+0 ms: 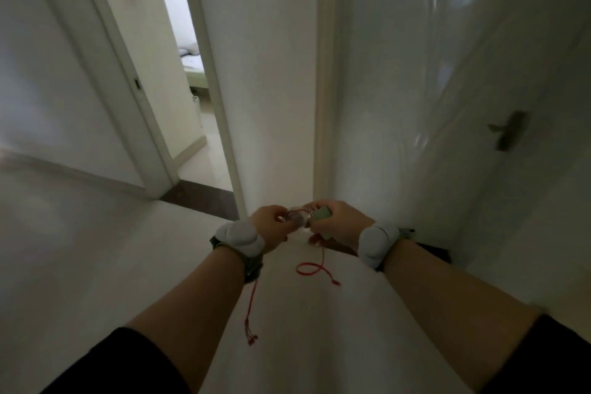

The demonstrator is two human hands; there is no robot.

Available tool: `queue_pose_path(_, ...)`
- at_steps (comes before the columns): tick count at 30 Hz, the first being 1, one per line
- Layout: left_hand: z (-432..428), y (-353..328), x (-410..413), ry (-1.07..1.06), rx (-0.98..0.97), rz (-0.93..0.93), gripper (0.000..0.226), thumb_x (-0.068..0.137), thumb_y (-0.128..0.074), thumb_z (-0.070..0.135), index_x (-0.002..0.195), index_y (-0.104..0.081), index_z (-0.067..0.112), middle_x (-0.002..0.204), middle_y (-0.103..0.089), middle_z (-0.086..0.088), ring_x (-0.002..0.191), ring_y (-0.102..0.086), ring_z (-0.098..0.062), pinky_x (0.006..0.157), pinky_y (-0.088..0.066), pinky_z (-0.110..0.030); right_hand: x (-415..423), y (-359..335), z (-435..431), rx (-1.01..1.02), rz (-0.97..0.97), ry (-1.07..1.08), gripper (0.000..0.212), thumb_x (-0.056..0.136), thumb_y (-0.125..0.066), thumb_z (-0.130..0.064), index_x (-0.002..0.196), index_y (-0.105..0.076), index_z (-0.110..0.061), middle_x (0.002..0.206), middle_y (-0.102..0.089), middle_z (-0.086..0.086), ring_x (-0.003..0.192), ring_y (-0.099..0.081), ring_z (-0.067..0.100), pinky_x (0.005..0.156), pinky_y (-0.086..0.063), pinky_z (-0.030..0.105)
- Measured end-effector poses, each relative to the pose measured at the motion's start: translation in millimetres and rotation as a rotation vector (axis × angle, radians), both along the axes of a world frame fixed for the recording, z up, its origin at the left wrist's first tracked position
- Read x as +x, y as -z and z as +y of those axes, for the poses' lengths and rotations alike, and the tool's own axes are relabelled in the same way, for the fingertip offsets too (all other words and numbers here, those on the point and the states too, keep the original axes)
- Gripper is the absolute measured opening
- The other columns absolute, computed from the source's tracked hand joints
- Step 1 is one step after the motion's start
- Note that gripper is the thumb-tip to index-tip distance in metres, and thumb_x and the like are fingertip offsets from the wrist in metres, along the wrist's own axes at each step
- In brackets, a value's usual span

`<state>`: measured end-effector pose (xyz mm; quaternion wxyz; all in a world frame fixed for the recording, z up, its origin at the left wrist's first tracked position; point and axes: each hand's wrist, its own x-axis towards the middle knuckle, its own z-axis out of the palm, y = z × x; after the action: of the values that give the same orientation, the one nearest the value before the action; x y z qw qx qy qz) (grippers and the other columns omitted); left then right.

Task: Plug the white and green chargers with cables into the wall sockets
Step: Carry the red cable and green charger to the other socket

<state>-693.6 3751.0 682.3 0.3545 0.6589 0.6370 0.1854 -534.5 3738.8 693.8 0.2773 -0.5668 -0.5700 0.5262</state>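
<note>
Green plastic showed between the fingers of the right hand [343, 223]: the green charger [322, 214] was pinched there, its pale face turned up and only partly covered by the fingertips. Just left of those fingers, the left hand [271, 225] was closed around a blurred, pale, glossy bundle [297, 217]; it may have been the white charger with its cable, but I could not tell. The two hands were held close together, the bundle bridging the gap between their fingertips. Below the right fingers a red cable [311, 267] hung down, made one loop and ended in a small plug. A second red cord [251, 313] dangled beneath the left wrist. Each wrist carried a white band [240, 235], and dark sleeves covered the forearms nearer the body. Beyond the fingers stood a white wall corner [316, 105], with an open doorway [192, 73] off to the left and a door with a lever handle [508, 131] to the right.
</note>
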Motion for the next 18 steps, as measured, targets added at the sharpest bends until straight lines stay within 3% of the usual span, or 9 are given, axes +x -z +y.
queue_pose_path(5,78,5,-56,-0.146,-0.024,-0.11,0.037,0.084,-0.055,0.051,0.102,-0.06,0.019,0.087,-0.065,0.0,0.078,-0.062,-0.015,0.08,-0.053,-0.033,-56,-2,96,-0.003,0.025,-0.068,0.033,0.086,-0.056,-0.004,0.119,-0.058,-0.01,0.097,-0.065,0.013,0.075,-0.064,0.02,0.068,-0.055,0.03)
queue_pose_path(10,168,16,-135,-0.322,0.007,-0.328,0.033,0.088,-0.053,0.042,0.103,-0.062,0.013,0.081,-0.06,0.001,0.07,-0.054,-0.011,0.071,-0.047,-0.025,-134,8,196,-0.032,0.032,-0.107,0.027,0.085,-0.057,-0.003,0.111,-0.057,-0.012,0.097,-0.063,0.015,0.07,-0.06,0.019,0.062,-0.049,0.028)
queue_pose_path(14,235,15,-200,-0.326,0.048,-0.386,0.033,0.09,-0.052,0.036,0.111,-0.059,0.011,0.081,-0.058,0.004,0.068,-0.056,-0.007,0.063,-0.046,-0.019,-197,15,263,-0.113,0.153,-0.082,0.022,0.087,-0.054,0.0,0.105,-0.059,-0.013,0.089,-0.06,0.012,0.069,-0.059,0.021,0.062,-0.052,0.028)
queue_pose_path(18,310,-3,-273,-0.413,0.032,-0.553,0.033,0.091,-0.051,0.037,0.113,-0.054,0.013,0.083,-0.061,0.002,0.071,-0.062,-0.011,0.073,-0.054,-0.029,-271,13,332,-0.191,0.193,-0.078,0.022,0.087,-0.054,0.002,0.104,-0.06,-0.01,0.094,-0.06,0.014,0.076,-0.062,0.025,0.06,-0.057,0.027)
